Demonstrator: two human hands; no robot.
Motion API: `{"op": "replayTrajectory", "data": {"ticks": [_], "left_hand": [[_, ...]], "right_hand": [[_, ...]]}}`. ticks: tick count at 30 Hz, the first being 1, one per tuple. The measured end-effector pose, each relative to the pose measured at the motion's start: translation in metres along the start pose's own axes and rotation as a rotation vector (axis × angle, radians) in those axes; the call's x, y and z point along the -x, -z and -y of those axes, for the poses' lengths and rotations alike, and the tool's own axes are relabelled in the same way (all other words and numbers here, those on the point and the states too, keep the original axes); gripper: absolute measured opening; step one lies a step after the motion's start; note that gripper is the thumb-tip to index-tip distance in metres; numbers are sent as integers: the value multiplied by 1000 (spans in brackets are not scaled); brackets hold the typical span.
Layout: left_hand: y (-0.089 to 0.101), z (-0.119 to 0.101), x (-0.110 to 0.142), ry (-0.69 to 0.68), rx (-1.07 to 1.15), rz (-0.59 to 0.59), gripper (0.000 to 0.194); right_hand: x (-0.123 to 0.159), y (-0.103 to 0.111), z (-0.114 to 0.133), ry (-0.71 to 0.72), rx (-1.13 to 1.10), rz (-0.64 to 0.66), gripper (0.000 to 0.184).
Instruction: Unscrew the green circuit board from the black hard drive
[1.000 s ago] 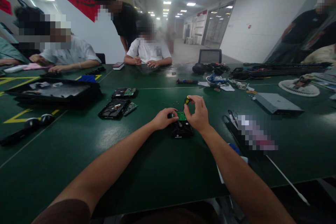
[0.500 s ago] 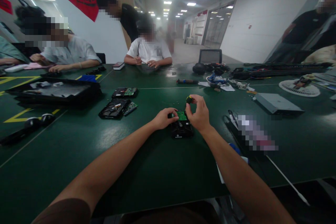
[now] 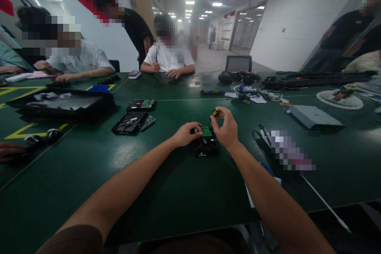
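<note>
A black hard drive (image 3: 206, 149) lies on the green table in front of me, its green circuit board (image 3: 206, 130) facing up. My left hand (image 3: 187, 134) grips the drive's left edge, thumb and fingers closed near the board. In my right hand (image 3: 226, 130) is a screwdriver (image 3: 215, 112) with a yellow and black handle, pinched between thumb and fingers above the board's right side. The fingers hide most of its shaft and tip. A few tiny screws (image 3: 200, 116) lie just beyond the drive.
Further drives (image 3: 141, 104) and a loose circuit board (image 3: 148, 122) sit to the left, near a black tray (image 3: 62, 103). To the right are a grey metal box (image 3: 316, 116) and a white stick (image 3: 327, 206). Other people sit across the table (image 3: 166, 186).
The screwdriver handle has tilted and turned slightly in my right hand. My left hand stays put. A standing person has shifted left, and another person's hand has appeared at the left edge.
</note>
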State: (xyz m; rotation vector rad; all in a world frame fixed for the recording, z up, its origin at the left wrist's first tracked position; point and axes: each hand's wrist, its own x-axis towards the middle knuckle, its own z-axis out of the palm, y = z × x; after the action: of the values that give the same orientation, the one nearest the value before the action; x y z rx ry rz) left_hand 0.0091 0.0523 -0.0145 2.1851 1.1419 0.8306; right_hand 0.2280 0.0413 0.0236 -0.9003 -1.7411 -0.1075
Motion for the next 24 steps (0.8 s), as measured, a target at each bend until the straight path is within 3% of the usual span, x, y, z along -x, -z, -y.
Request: {"op": "replayTrajectory", "data": {"ticks": [24], "left_hand": [[0,0,0,-14,-2,-8,14]], "right_hand": [[0,0,-3,0,46,-30,42]]}}
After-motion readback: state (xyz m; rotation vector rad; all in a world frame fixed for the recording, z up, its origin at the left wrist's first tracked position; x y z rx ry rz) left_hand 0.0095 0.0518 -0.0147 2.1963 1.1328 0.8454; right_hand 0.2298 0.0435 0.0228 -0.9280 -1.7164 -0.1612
